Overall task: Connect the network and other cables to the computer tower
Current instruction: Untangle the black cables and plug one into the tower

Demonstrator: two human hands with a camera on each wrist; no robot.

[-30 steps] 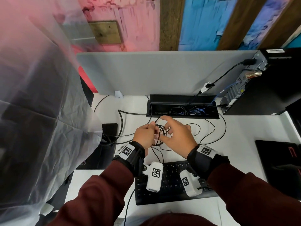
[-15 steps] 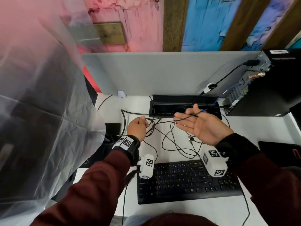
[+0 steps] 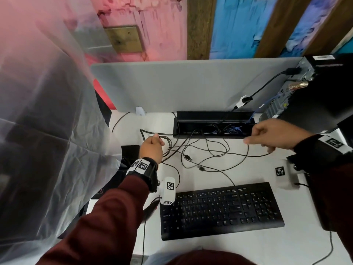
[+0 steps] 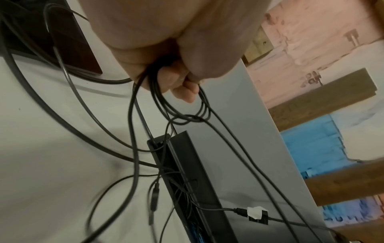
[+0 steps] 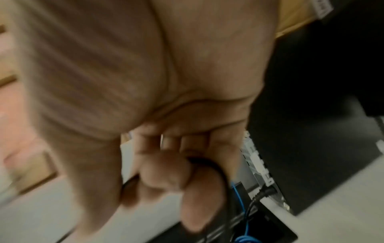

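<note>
Untangling thin black cables (image 3: 208, 150) on the white worktop (image 3: 238, 169), left hand (image 3: 151, 148) gripping coils, right hand (image 3: 271, 135) pinching one strand; next, a plug must reach the black computer tower (image 3: 315, 96).

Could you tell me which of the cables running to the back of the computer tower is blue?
The thin network cable, rising from the cable tray to the computer tower; the thicker power cable above it is black.

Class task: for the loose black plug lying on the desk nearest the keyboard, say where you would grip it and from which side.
Pinch the plug's moulded body from above, on its two long sides. It lies flat on the desk, apart from both hands, so probably nothing blocks a top approach.
</note>
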